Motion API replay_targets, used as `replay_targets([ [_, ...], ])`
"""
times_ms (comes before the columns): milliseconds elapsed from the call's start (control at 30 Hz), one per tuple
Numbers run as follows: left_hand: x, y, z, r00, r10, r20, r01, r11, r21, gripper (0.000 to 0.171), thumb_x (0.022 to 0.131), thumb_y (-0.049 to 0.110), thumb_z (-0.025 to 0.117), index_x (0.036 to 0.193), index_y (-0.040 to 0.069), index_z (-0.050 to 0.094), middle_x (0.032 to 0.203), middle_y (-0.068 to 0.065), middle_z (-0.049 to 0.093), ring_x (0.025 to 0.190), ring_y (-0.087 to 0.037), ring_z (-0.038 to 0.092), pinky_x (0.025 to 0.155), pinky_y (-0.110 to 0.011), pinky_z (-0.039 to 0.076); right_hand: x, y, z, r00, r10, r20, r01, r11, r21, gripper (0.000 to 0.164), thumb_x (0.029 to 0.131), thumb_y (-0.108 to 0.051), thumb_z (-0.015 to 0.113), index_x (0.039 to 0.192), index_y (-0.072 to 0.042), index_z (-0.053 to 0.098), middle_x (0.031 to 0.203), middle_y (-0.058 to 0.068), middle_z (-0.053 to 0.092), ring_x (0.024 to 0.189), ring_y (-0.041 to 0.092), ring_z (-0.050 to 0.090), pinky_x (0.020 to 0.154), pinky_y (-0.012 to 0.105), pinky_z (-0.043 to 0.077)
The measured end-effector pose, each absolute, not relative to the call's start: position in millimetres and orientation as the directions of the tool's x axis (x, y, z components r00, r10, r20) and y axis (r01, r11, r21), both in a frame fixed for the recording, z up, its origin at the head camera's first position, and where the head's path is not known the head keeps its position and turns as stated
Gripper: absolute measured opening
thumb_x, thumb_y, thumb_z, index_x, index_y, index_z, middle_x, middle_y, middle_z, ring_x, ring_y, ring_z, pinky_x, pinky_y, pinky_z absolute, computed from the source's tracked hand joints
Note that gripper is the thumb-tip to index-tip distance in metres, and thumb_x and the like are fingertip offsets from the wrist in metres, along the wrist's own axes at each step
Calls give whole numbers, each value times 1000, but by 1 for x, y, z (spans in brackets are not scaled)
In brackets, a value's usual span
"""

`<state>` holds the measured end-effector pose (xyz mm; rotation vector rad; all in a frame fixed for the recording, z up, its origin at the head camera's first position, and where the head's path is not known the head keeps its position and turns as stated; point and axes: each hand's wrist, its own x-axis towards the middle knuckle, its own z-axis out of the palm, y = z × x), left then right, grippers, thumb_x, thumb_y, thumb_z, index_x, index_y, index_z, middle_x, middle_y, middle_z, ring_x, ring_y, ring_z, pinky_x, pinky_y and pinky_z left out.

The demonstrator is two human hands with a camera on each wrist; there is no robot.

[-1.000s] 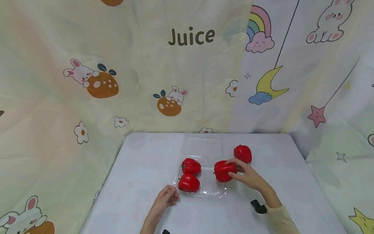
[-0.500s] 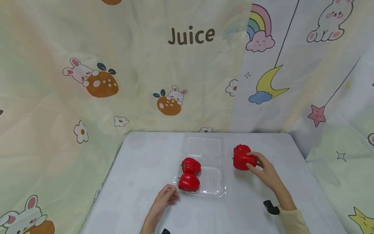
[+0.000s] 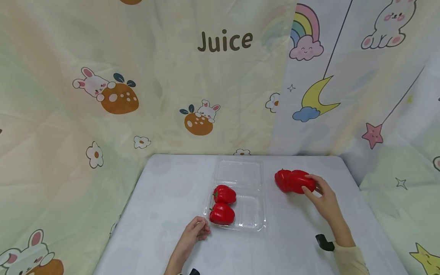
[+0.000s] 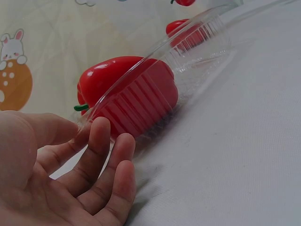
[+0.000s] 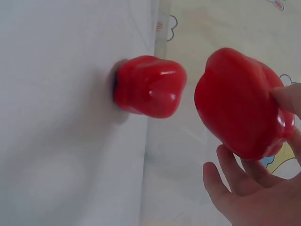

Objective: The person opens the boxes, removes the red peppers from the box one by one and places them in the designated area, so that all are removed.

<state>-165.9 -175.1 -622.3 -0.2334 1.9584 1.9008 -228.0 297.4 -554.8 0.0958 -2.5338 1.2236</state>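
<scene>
A clear plastic container (image 3: 252,215) is set on a white table (image 3: 165,191), with its lid (image 3: 239,172) folded back on the far side. In the left half of its base, two red peppers are held: a far packed pepper (image 3: 225,194) and, just in front of it, a near packed pepper (image 3: 222,214). Both are laid on their sides, with green stems pointed left. In the left wrist view, the near one is seen partly through the ribbed wall and partly above the rim.

The near left corner of the container is pinched between thumb and forefinger of the left hand (image 3: 196,231), the other fingers being loosely curled below.

Outside the container, well to its right, a held pepper (image 3: 301,181) is clasped between the thumb and fingers of the right hand (image 3: 324,198) and is kept raised above the table. A loose pepper (image 3: 282,180) is partly covered by it in the head view, but in the right wrist view a gap is shown between the two. The table is backed by a printed cloth (image 3: 158,114), on which the word "Juice" is lettered.
</scene>
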Motion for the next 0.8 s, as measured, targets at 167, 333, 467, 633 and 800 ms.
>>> replay_targets([
  [167,-167,-176,-623,-906,151,-394,-390,60,919,30,105,35,50,112,6,57,97,-2,66,92,-14,67,79,-31,54,-232,304,-556,-945,137,296,-145,638,-757,55,94,-21,71,142,-10,48,141,19,51,122,36,52,84,-2,32],
  [333,-166,-175,-622,-906,148,-395,-392,55,918,29,105,33,50,113,6,57,97,-3,66,92,-15,67,80,-31,54,-237,310,-562,-946,149,286,-123,653,-747,54,95,-22,69,143,-10,48,141,21,50,123,40,51,83,0,32],
  [467,-166,-174,-621,-907,149,-395,-390,61,919,29,106,33,49,113,7,57,98,-5,67,92,-16,66,80,-32,54,-241,312,-569,-933,197,301,-100,662,-743,53,95,-20,69,143,-10,48,140,21,51,121,38,50,81,-1,29],
  [633,-166,-174,-619,-910,151,-387,-382,63,922,28,106,32,48,113,6,57,98,-4,67,92,-15,66,80,-33,54,-251,313,-577,-901,286,326,-56,668,-742,50,94,-14,69,140,-10,51,138,20,53,122,36,50,92,25,48],
  [800,-166,-174,-620,-909,151,-388,-383,64,922,29,106,32,48,113,5,57,97,-2,66,92,-15,66,80,-32,54,-265,314,-587,-890,322,322,-21,677,-735,46,95,-8,65,138,-5,52,136,26,52,125,42,47,97,62,46],
])
